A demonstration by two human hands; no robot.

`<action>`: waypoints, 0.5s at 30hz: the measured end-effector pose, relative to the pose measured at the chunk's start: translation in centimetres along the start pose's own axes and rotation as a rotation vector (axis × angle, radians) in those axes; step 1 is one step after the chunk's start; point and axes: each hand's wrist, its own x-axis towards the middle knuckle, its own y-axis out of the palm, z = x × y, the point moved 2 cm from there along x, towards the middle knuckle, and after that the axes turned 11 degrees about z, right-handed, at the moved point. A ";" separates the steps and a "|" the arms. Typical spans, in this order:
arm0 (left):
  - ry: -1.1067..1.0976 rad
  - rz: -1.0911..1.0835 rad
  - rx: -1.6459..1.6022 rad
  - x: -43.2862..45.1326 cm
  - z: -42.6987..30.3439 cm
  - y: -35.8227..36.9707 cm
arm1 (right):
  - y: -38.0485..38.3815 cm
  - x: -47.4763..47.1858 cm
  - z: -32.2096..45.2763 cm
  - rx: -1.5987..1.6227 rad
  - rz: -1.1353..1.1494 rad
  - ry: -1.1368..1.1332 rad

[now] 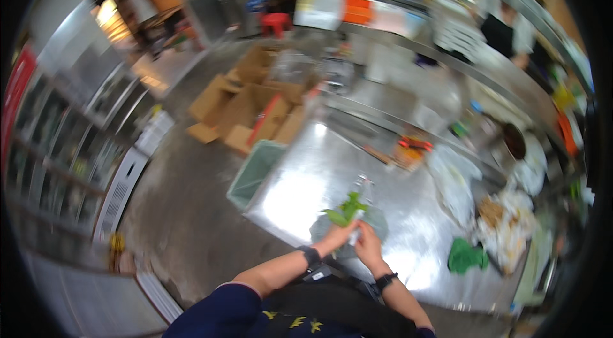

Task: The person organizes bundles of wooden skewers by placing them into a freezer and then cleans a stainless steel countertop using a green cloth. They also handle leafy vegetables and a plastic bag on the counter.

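Note:
My left hand [341, 234] holds a small bunch of green leaves [348, 208], with the leafy ends spread beyond the fingers. Close beside it, my right hand [368, 242] has its fingertips pinched on a small white strip [355, 236] by the base of the bunch. Blur hides what the strip is. Beneath both hands, a translucent plastic bag [378, 223] lies on the stainless steel table [297, 194]. A small clear item [365, 182] sits just past the leaves.
A lined green bin [254, 172] stands against the table's left edge, with open cardboard boxes [254, 108] behind it. A green cloth [467, 256], white plastic bags [452, 184] and an orange packet [409, 153] lie to the right. Across the counter is another person [503, 29].

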 end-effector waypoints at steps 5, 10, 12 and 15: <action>-0.117 0.027 0.125 0.9 0.7 0.3 | -3.7 -1.2 0.0 -0.109 0.084 0.036; 0.193 0.118 0.244 4.9 3.5 -0.5 | -7.4 -2.9 -3.9 -0.015 -0.014 0.115; 0.120 0.194 0.263 4.5 1.8 -1.1 | -8.2 -4.2 -5.3 0.074 -0.064 0.180; 0.055 0.182 0.217 4.8 2.0 -1.7 | -6.6 -4.3 -6.3 0.076 -0.065 0.150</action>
